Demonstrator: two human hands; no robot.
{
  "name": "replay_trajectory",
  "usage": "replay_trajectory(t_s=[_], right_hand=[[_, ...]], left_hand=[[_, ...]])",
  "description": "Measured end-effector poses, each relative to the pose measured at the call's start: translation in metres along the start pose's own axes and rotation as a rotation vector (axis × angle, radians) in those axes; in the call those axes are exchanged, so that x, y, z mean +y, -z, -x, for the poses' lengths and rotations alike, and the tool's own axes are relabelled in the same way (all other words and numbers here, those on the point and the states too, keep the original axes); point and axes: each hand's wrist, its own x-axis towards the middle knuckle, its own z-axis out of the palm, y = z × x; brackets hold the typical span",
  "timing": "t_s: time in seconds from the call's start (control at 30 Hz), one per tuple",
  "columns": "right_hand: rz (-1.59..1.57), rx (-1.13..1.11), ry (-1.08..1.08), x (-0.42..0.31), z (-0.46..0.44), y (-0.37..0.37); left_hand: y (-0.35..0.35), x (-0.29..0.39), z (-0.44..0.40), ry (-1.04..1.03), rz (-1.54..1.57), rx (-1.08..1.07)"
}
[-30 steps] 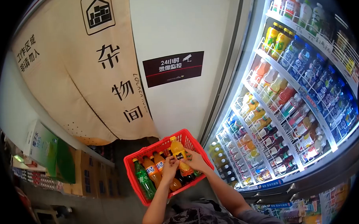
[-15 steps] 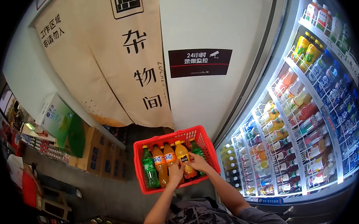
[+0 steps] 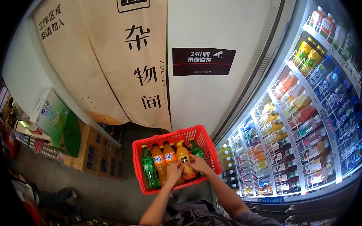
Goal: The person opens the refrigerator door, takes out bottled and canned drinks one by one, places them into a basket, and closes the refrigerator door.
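Observation:
A red plastic shopping basket (image 3: 174,132) is in front of me with a row of drink bottles in it. My right hand (image 3: 198,164) has its fingers closed around the right side of a yellow juice bottle (image 3: 188,171) with a black label. My left hand (image 3: 173,172) is closed against that bottle's left side, in front of an orange soda bottle (image 3: 169,152). Another orange soda bottle (image 3: 159,163) leans left of it. Green soda bottles stand at both ends, the left one (image 3: 149,168) in full view and the right one (image 3: 196,148) partly behind my right hand.
On the right, a lit drinks cooler (image 3: 285,191) holds many bottles on sloping shelves. A beige curtain (image 3: 108,75) hangs ahead, beside a white wall panel (image 3: 202,24) with a dark sign. Cartons (image 3: 92,154) are stacked at left. A person's leg (image 3: 58,197) shows at lower left.
The view has shifted slightly, with the basket now a little higher and further left. Both hands remain at the juice bottle. At lower left, the other person and the stool beside them have shifted in view.

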Motion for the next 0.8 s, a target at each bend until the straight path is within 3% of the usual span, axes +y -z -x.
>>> replay_trajectory(t_s=[0.17, 0.23, 0.33, 0.47, 0.8], right_hand=[[0.025, 0.059, 0.036, 0.001, -0.001, -0.012], [0.036, 0.101, 0.008, 0.007, 0.000, -0.016], [0.058, 0.214, 0.034, 0.004, 0.005, -0.022], [-0.042, 0.337, 0.000, -0.008, 0.028, -0.026], [-0.278, 0.791, 0.059, -0.061, 0.100, -0.030]], left_hand=[[0.015, -0.010, 0.000, 0.067, 0.101, -0.100], [0.020, -0.011, -0.003, 0.178, 0.369, -0.158], [0.027, -0.015, -0.010, 0.183, 0.366, -0.191], [0.024, -0.023, -0.021, 0.020, 0.275, -0.145], [0.024, 0.005, -0.007, -0.103, 0.357, -0.381]])
